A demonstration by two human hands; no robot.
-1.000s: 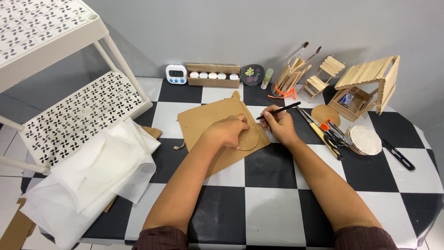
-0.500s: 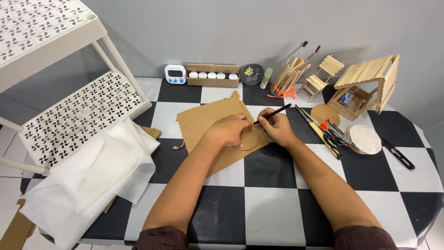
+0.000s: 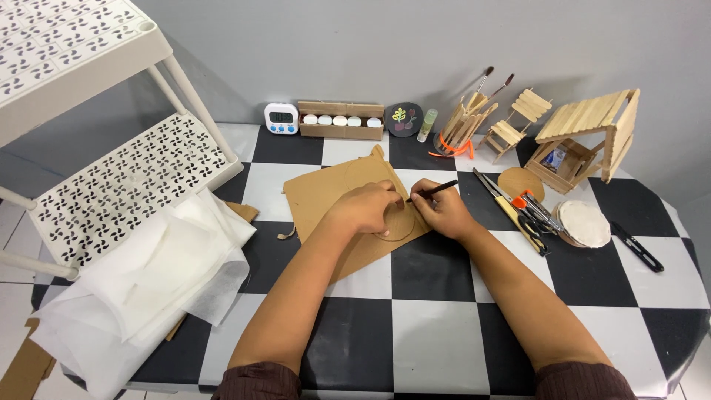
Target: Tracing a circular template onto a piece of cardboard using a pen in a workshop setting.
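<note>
Pinching a black pen (image 3: 432,191), the right hand (image 3: 437,215) sets its tip on the brown cardboard sheet (image 3: 326,196) at table centre. At nine o'clock from it, the left hand (image 3: 364,211) presses flat, fingers together, over a drawn circle (image 3: 400,226). Scissors (image 3: 529,215) lie toward three o'clock.

Open checkered tabletop (image 3: 437,326) near the body; tool pile (image 3: 527,211) crowding the right.
</note>
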